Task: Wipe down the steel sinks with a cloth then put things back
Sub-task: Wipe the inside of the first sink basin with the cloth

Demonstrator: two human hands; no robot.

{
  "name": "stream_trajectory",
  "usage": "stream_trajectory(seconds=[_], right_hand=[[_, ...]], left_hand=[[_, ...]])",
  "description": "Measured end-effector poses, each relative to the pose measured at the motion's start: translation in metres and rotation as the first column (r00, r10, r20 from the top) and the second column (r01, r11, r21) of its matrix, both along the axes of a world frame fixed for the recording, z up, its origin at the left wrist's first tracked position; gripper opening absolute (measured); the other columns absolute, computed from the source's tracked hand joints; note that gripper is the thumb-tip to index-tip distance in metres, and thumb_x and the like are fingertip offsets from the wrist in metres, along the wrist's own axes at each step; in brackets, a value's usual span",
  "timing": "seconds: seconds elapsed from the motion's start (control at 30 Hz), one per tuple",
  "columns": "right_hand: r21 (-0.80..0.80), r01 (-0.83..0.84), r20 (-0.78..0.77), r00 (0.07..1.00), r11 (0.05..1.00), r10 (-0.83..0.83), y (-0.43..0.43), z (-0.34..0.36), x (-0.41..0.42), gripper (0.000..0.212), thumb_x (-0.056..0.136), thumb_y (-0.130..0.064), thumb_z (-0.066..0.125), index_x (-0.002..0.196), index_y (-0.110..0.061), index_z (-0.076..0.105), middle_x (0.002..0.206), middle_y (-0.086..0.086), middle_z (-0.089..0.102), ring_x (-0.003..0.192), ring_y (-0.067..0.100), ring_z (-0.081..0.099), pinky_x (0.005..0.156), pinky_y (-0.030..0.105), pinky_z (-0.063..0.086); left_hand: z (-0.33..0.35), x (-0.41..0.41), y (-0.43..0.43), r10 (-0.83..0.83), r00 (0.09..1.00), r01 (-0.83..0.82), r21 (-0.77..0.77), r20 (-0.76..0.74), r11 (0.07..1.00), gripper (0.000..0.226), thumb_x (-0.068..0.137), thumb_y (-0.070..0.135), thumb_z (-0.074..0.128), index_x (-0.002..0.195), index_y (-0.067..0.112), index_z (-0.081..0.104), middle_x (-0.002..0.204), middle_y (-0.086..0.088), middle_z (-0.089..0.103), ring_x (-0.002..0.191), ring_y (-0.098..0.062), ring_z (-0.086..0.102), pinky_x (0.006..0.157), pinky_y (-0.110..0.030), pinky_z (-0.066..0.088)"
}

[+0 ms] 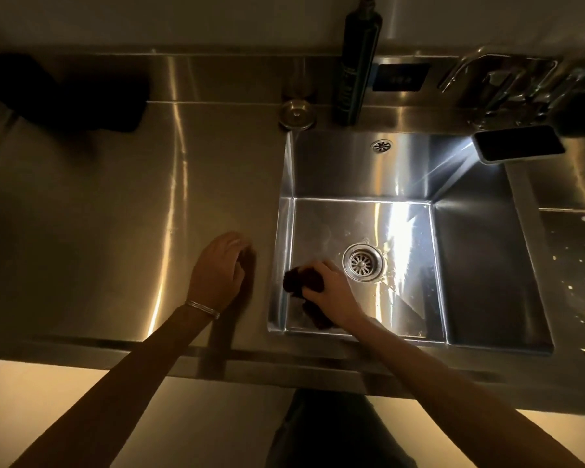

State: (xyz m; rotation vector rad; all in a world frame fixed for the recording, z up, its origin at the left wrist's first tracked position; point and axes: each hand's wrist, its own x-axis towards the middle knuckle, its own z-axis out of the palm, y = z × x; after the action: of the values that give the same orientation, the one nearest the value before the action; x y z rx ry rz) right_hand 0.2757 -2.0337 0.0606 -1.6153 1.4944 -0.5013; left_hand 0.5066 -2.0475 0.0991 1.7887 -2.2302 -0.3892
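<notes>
At lower centre, right hand [331, 285] fingers [319, 267] curl round the cloth [296, 282] on the sink [487, 265] floor; left hand [217, 265] rests slack-fingered on the surface [98, 214]; wiping apparently under way, put-back outstanding.

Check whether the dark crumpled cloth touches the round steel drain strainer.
Apart. The head view shows the right hand gripping the cloth left of the strainer, whose whole rim shows, with bare sink floor between.

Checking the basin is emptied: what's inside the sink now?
Inside the sink: the right hand gripping a dark cloth beside the drain strainer. The floor beneath them is hidden.
</notes>
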Motion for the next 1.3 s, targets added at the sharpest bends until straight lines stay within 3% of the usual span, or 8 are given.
stream_trajectory(seconds=[0.27,0.43,0.63,0.7,0.83,1.0,1.23,1.3], right_hand=[[-0.31,-0.076,-0.117,0.992,0.948,0.042,-0.096,0.025,0.065,0.044,0.081,-0.019,0.068,0.123,-0.017,0.056,0.128,0.009,0.049,0.121,0.033,0.039,0.097,0.054,0.034],[-0.282,-0.394,-0.497,0.84,0.875,0.218,-0.098,0.021,0.1,0.042,0.087,-0.035,0.058,0.128,-0.024,0.051,0.135,0.003,0.045,0.126,0.032,0.033,0.098,0.055,0.027],[-0.299,-0.69,-0.443,0.712,0.659,0.544,-0.049,0.005,0.051,0.048,0.078,-0.034,0.07,0.124,-0.026,0.059,0.131,0.003,0.054,0.122,0.035,0.042,0.096,0.054,0.035],[-0.293,-0.652,-0.482,0.732,0.699,0.481,-0.069,0.008,0.056,0.047,0.082,-0.034,0.067,0.127,-0.026,0.056,0.134,0.003,0.05,0.123,0.033,0.039,0.098,0.053,0.035],[-0.197,-0.267,-0.416,0.894,0.943,0.166,-0.092,0.019,0.083,0.042,0.087,-0.027,0.062,0.127,-0.024,0.053,0.137,0.005,0.043,0.126,0.035,0.031,0.1,0.057,0.032],[-0.284,-0.385,-0.311,0.903,0.878,0.296,-0.018,0.003,0.038,0.043,0.079,-0.024,0.072,0.12,-0.021,0.061,0.13,0.005,0.053,0.115,0.036,0.043,0.098,0.052,0.037],[-0.095,-0.058,-0.272,0.962,0.994,0.03,-0.055,-0.024,-0.011,0.041,0.083,-0.02,0.067,0.124,-0.018,0.058,0.128,0.005,0.051,0.114,0.031,0.042,0.099,0.039,0.038],[-0.029,0.001,-0.3,0.954,1.0,-0.01,-0.069,-0.036,-0.019,0.042,0.087,-0.023,0.063,0.128,-0.018,0.053,0.13,0.008,0.047,0.114,0.033,0.041,0.1,0.043,0.038]], left_hand=[[0.012,0.042,0.03,0.259,0.966,-0.259,0.01,-0.02,0.966,0.045,0.074,-0.008,0.06,0.117,0.004,0.059,0.128,-0.014,0.054,0.118,-0.032,0.05,0.094,-0.037,0.044],[0.007,0.03,0.053,0.315,0.947,-0.319,0.104,0.06,0.942,0.049,0.084,0.005,0.057,0.133,0.005,0.047,0.14,-0.015,0.044,0.127,-0.031,0.043,0.102,-0.037,0.038],[0.002,0.025,0.066,0.392,0.914,-0.406,0.217,0.107,0.888,0.055,0.091,0.014,0.048,0.143,0.009,0.034,0.148,-0.013,0.032,0.134,-0.028,0.033,0.107,-0.036,0.035],[0.002,0.026,0.07,0.377,0.919,-0.394,0.21,0.115,0.895,0.054,0.091,0.014,0.048,0.143,0.009,0.034,0.148,-0.013,0.032,0.134,-0.028,0.034,0.107,-0.035,0.035],[0.003,0.025,0.071,0.352,0.931,-0.364,0.191,0.094,0.912,0.054,0.09,0.013,0.05,0.142,0.009,0.035,0.149,-0.013,0.032,0.135,-0.028,0.033,0.108,-0.037,0.035],[0.009,0.02,0.036,0.268,0.962,-0.271,0.124,0.044,0.954,0.052,0.086,0.009,0.055,0.136,0.001,0.043,0.143,-0.018,0.04,0.132,-0.033,0.037,0.111,-0.041,0.031],[0.002,-0.017,-0.044,0.016,0.993,-0.023,0.06,0.114,0.998,0.061,0.087,0.031,0.049,0.137,-0.002,0.041,0.144,-0.022,0.039,0.136,-0.035,0.034,0.114,-0.047,0.025],[-0.005,-0.03,-0.072,-0.028,0.991,0.023,0.041,0.132,0.999,0.061,0.091,0.032,0.052,0.14,0.001,0.035,0.147,-0.02,0.035,0.138,-0.033,0.029,0.115,-0.045,0.023]])
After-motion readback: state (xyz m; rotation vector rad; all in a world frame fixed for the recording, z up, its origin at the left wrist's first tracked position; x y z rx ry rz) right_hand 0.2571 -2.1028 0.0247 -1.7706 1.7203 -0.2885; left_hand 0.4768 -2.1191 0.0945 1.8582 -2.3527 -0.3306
